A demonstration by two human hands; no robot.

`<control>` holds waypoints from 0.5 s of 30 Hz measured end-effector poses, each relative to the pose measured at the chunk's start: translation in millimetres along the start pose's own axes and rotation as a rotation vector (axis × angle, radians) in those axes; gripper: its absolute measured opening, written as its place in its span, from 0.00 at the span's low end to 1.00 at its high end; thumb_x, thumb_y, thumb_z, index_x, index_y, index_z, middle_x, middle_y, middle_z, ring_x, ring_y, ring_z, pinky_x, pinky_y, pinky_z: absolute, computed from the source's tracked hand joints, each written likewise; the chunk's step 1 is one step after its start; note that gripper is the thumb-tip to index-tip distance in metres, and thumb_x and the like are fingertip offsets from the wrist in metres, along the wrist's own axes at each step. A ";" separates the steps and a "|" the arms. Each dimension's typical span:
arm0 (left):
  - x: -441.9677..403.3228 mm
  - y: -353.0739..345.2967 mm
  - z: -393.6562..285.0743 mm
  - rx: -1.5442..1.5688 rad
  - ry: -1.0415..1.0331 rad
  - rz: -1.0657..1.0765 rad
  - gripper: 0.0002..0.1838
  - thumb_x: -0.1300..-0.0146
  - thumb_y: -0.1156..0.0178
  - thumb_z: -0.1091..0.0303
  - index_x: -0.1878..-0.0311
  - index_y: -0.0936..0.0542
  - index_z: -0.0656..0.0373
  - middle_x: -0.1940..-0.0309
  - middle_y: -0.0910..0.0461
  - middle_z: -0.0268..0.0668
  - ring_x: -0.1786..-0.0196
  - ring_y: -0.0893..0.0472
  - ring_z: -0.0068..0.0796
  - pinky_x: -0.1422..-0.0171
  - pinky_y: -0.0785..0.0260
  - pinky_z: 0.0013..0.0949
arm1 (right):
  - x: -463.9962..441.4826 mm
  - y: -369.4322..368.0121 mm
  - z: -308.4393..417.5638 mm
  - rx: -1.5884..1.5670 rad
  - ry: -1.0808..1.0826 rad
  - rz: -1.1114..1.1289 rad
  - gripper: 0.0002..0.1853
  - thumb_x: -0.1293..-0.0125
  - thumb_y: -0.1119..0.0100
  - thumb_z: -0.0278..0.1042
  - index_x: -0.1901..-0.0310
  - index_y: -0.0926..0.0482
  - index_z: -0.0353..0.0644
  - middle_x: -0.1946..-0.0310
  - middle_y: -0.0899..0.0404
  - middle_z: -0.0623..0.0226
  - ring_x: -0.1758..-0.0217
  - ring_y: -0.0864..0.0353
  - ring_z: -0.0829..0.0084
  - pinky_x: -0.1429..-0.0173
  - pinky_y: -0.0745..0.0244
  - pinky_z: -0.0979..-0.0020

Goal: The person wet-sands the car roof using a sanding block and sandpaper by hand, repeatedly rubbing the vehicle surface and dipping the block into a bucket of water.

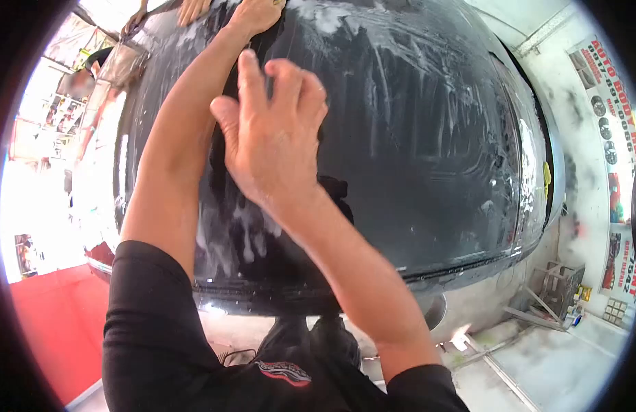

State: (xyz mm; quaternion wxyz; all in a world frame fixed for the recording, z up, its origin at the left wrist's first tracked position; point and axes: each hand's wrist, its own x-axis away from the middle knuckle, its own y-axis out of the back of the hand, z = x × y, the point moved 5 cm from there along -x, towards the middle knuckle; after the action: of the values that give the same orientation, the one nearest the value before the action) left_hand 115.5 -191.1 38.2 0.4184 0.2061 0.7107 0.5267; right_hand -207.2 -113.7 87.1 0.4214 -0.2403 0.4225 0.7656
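A dark car panel (414, 199) spreads out in front of me, wet and streaked with whitish, milky residue. My left hand (256, 15) reaches far across it at the top of the view, pressed to the surface with its fingers curled. Whatever lies under those fingers is hidden. Closer to me, my right hand (277, 130) is over the panel, back up, thumb out and fingers apart and slightly bent. It holds nothing that I can see. Whether it touches the surface I cannot tell.
Another person's hand (193, 11) rests on the panel at the far left edge. A person (81, 82) is farther off at left. A red panel (57, 326) stands lower left. Lettered signs (610, 110) hang on the right wall, above a metal frame (548, 295).
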 end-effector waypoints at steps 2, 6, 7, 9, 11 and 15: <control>29.2 10.4 -7.3 -0.133 -0.067 0.090 0.20 0.20 0.56 0.56 0.35 0.23 0.53 0.45 0.17 0.51 0.51 0.16 0.63 0.45 0.23 0.60 | -4.5 1.1 1.0 -0.011 0.002 0.006 0.27 0.24 0.40 0.48 0.32 0.25 0.39 0.41 0.30 0.51 0.39 0.34 0.46 0.37 0.33 0.46; 219.1 110.5 -103.0 0.667 -0.035 0.202 0.20 0.31 0.40 0.61 0.39 0.21 0.59 0.44 0.17 0.49 0.40 0.18 0.50 0.40 0.24 0.48 | -3.8 4.2 3.7 -0.068 0.009 -0.006 0.26 0.23 0.41 0.45 0.32 0.25 0.39 0.40 0.31 0.51 0.38 0.35 0.47 0.37 0.33 0.45; 252.3 130.6 -119.0 0.599 0.073 0.254 0.24 0.32 0.38 0.64 0.35 0.23 0.59 0.39 0.20 0.54 0.34 0.22 0.55 0.32 0.28 0.50 | -3.8 4.9 7.3 -0.091 0.023 -0.005 0.25 0.23 0.41 0.45 0.32 0.25 0.39 0.40 0.31 0.51 0.38 0.35 0.47 0.37 0.33 0.45; 307.6 143.4 -127.8 0.277 -0.237 0.177 0.28 0.30 0.39 0.65 0.27 0.27 0.58 0.30 0.27 0.58 0.24 0.30 0.57 0.21 0.38 0.51 | -2.4 7.2 13.3 -0.125 0.039 -0.003 0.25 0.23 0.41 0.45 0.32 0.25 0.38 0.41 0.31 0.52 0.38 0.35 0.47 0.36 0.33 0.45; 298.3 133.5 -105.4 0.332 -0.154 0.281 0.29 0.30 0.38 0.64 0.27 0.27 0.56 0.29 0.27 0.55 0.24 0.31 0.55 0.20 0.39 0.52 | -0.7 8.0 19.6 -0.117 0.045 0.028 0.26 0.25 0.39 0.44 0.32 0.25 0.39 0.41 0.30 0.51 0.39 0.34 0.46 0.36 0.33 0.46; 154.1 86.6 -68.0 0.243 -0.292 0.039 0.21 0.29 0.44 0.63 0.34 0.22 0.53 0.42 0.18 0.45 0.40 0.18 0.52 0.34 0.26 0.48 | 4.4 3.9 18.2 -0.122 0.033 0.023 0.29 0.29 0.35 0.45 0.31 0.25 0.39 0.40 0.29 0.50 0.39 0.32 0.45 0.36 0.34 0.47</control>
State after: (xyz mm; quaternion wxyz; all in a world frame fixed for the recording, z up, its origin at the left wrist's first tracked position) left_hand -39.6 -86.0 66.2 0.4790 0.3432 0.6966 0.4094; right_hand -213.0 -97.4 95.2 0.3902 -0.2732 0.3845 0.7908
